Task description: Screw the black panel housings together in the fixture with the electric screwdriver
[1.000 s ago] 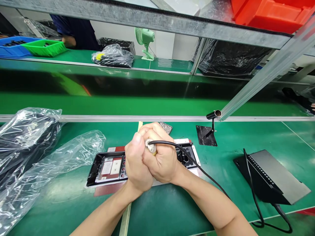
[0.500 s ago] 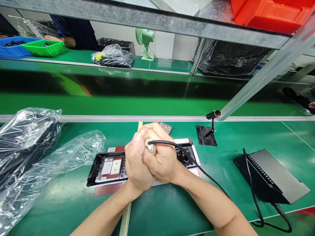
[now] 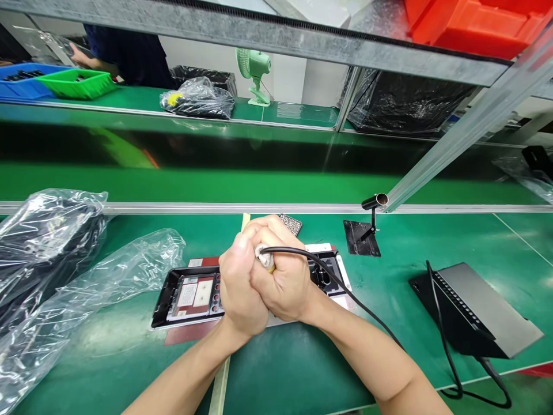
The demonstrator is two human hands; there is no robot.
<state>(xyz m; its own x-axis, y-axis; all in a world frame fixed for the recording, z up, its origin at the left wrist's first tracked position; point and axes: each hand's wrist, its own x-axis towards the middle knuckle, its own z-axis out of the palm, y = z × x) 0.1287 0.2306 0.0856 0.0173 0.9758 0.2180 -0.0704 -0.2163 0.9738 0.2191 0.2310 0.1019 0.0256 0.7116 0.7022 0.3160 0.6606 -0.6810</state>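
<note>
Tool [image 3: 264,257] with a black cord [image 3: 345,293] sits clenched inside both fists, left hand [image 3: 240,288] and right hand [image 3: 283,278] wrapped together above the tray [image 3: 173,294] mid-worktop [image 3: 302,369].

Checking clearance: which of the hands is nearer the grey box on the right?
Right. The right hand is on the side towards the grey box; the left hand clasps it from the far side.

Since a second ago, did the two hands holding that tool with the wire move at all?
No. The left hand and right hand stay clasped around the corded tool over the black tray, at the same spot beside the small stand.
</note>
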